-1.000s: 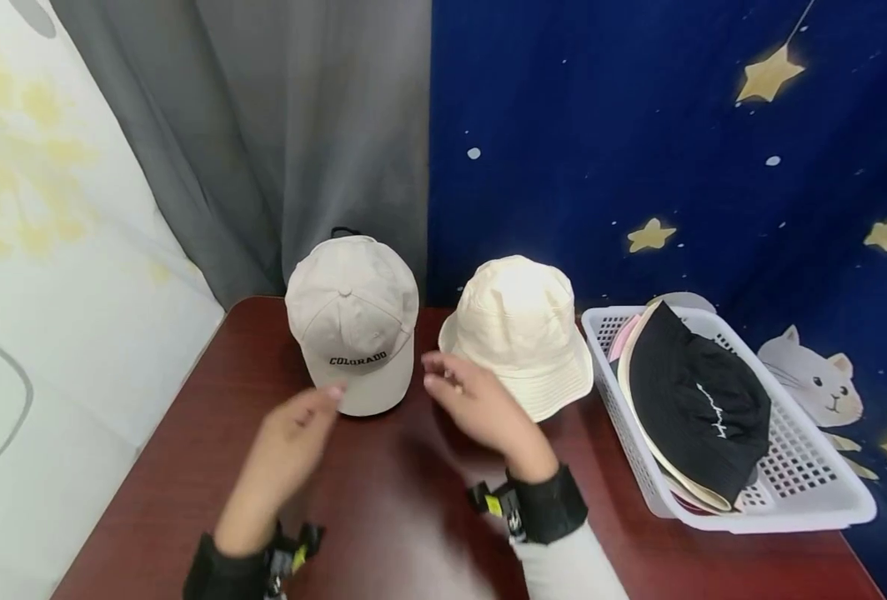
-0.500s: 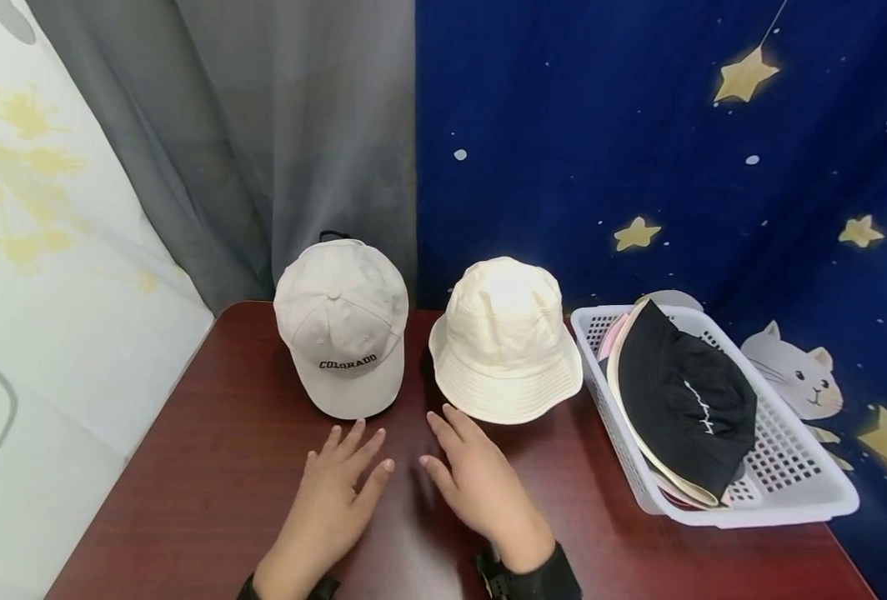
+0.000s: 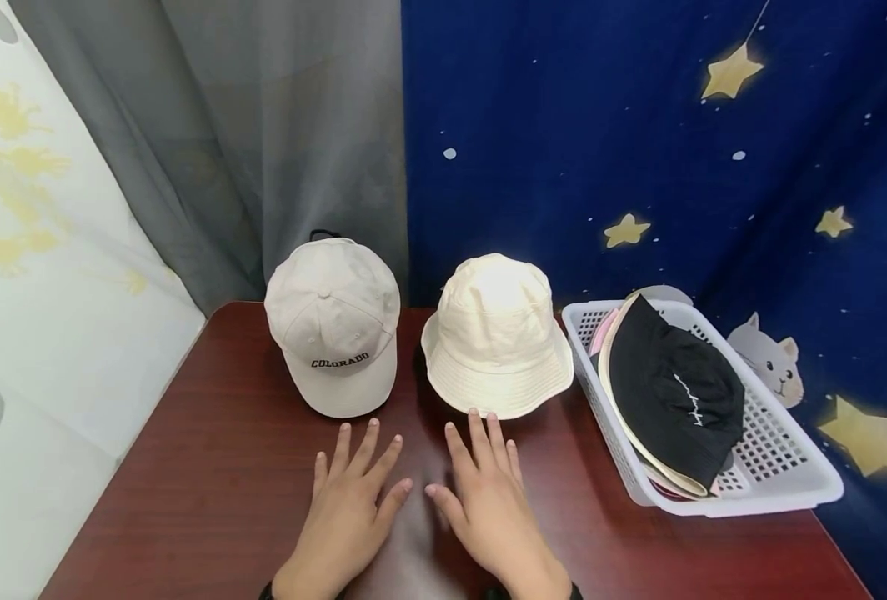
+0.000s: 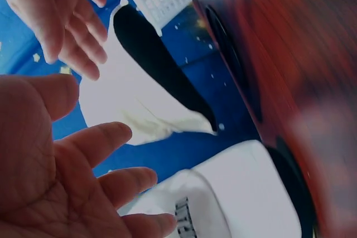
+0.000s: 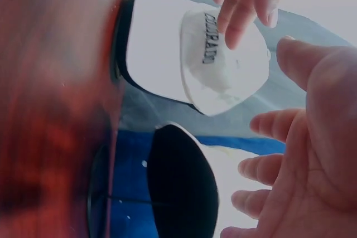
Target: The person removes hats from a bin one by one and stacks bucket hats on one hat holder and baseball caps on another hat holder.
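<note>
Between steps, by the look of it: left hand (image 3: 353, 508) and right hand (image 3: 488, 500) side by side over the near middle of the table (image 3: 211, 467), palms down, fingers spread and straight, holding nothing; hard to tell from the wrist views whether flat on the wood or just above it. Nearest to the fingertips, two hats toward the far edge: beige baseball cap (image 3: 333, 323) lettered COLORADO at far left of centre, brim toward the person, and cream bucket hat (image 3: 498, 337) just beside it to the right, its brim just ahead of the right hand's fingertips. Both upright, apparently set out and let go. Likely next: a reach to the right edge, which would call for lifting a hand clear of the bucket hat's brim. There, a white slotted basket (image 3: 789, 483) with a stack of hats inside, black bucket hat (image 3: 676, 396) on top, tilted against the left wall, pale and pink brims showing beneath; number underneath not countable.
</note>
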A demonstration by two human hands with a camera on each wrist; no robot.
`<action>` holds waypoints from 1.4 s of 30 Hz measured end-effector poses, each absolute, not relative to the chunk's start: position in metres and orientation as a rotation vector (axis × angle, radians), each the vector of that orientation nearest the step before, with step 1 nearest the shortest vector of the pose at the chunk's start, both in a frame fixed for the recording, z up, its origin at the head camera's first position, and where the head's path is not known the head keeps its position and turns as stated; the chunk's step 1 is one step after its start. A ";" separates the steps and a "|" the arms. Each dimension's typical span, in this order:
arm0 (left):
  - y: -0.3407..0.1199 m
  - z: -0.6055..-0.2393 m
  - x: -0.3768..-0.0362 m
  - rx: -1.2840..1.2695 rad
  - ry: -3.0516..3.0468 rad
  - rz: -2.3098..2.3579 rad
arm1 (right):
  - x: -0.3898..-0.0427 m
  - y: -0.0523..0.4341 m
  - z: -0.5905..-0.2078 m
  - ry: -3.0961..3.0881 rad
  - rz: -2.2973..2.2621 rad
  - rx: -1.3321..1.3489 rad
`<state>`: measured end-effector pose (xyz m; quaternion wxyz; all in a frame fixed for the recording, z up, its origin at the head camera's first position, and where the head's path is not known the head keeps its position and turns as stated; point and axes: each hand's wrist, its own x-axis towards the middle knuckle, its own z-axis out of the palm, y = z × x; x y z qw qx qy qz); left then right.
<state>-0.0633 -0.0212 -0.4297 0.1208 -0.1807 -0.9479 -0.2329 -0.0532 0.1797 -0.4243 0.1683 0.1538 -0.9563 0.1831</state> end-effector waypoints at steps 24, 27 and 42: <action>0.118 -0.400 -0.110 -1.635 -2.369 -0.376 | -0.190 0.437 -0.308 -3.036 0.291 -0.005; 0.141 -0.397 -0.118 -1.696 -2.322 -0.266 | -0.200 0.472 -0.312 -3.155 0.344 -0.090; 0.213 -0.397 -0.122 -1.805 -2.252 0.027 | -0.183 0.544 -0.341 -3.266 0.393 -0.211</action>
